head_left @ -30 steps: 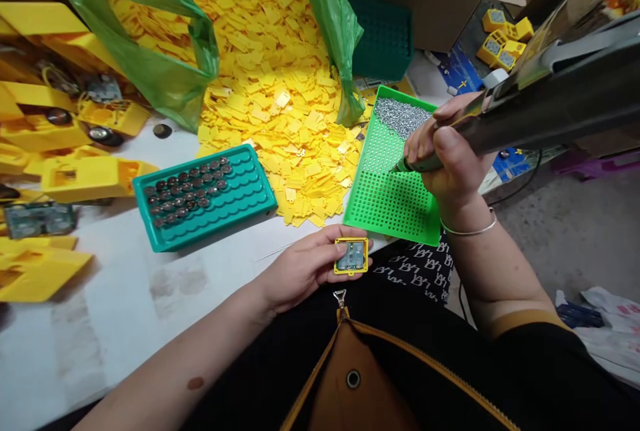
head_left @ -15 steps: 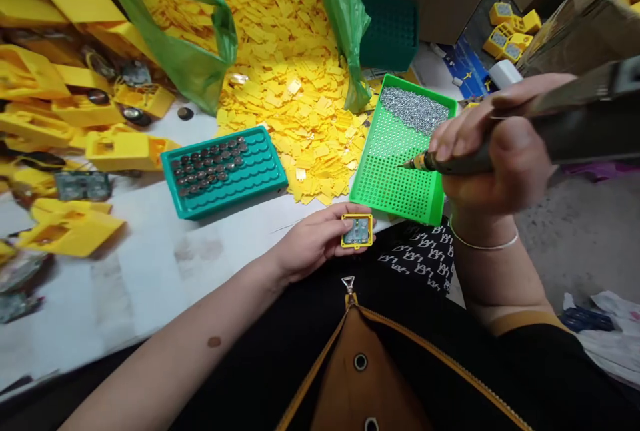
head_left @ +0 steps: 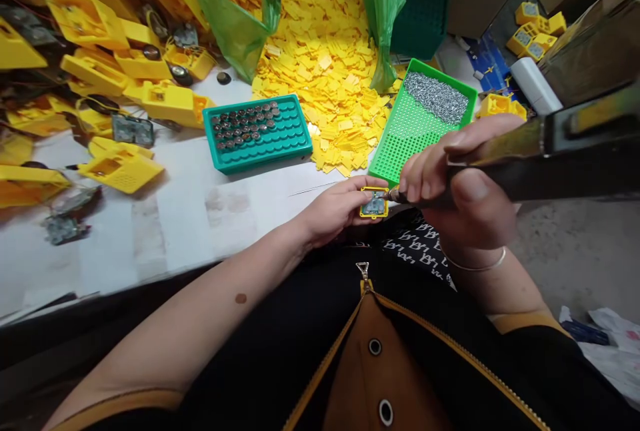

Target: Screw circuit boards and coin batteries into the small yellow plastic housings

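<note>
The tip of the dark driver (head_left: 575, 174), gripped in the right hand (head_left: 467, 197), has moved from over the perforated green tray (head_left: 387, 161) to the yellow-rimmed circuit board (head_left: 373, 207), seemingly bringing tool and piece together; contact is unclear. The left hand (head_left: 337, 209) pinches this square plastic piece near centre frame. Small silvery metal bits (head_left: 435, 96) heap upper right.

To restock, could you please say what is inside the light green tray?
Metal bits cover the far end of the tray; the right hand hides its near right corner.
</note>
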`<state>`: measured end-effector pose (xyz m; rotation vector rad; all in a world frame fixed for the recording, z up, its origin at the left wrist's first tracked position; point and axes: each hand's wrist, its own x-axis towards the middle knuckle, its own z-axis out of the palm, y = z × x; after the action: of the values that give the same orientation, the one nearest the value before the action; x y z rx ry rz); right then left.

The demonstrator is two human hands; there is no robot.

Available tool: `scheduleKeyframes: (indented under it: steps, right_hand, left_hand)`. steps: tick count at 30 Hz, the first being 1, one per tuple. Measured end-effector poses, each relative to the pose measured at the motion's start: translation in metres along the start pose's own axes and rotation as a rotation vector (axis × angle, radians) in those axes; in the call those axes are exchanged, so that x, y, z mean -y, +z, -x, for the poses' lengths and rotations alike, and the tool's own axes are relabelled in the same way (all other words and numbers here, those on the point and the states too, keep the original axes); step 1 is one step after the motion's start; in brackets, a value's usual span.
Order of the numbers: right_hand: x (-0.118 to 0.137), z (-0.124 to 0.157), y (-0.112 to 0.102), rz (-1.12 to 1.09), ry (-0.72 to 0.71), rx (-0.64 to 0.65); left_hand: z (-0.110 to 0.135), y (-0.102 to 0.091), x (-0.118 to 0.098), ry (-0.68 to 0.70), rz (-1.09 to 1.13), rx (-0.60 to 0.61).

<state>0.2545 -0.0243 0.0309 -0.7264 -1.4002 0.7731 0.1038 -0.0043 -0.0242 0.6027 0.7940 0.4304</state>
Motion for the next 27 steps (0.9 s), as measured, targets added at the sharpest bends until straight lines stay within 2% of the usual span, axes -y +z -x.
scheduleKeyframes:
  steps: [3, 7, 13, 21, 25, 27]
  right_hand:
    - [-0.0029, 0.0004, 0.0028, 0.035, 0.019, -0.066]
    - [-0.0025, -0.0011, 0.0068, -0.007, -0.013, -0.077]
    - [-0.0027, -0.0022, 0.0056, 0.227, 0.056, -0.07]
    - [-0.0018, -0.0004, 0.0091, 0.089, 0.037, -0.07]
    - [0.0012, -0.0006, 0.0096, -0.066, 0.047, -0.068]
    - [0.0008, -0.0008, 0.0096, -0.072, 0.04, -0.077]
  left_hand:
    - [-0.0005, 0.0003, -0.0008, -0.01, -0.007, 0.007]
    - [-0.0004, 0.0006, -0.0028, -0.022, -0.009, 0.011]
    - [-0.0016, -0.0013, -0.0036, -0.032, 0.01, 0.023]
    - [-0.0026, -0.0038, 0.0003, 0.001, 0.022, 0.064]
    - [-0.0011, -0.003, -0.0006, -0.01, 0.021, 0.05]
    - [-0.0009, -0.0027, -0.0012, -0.012, 0.021, 0.043]
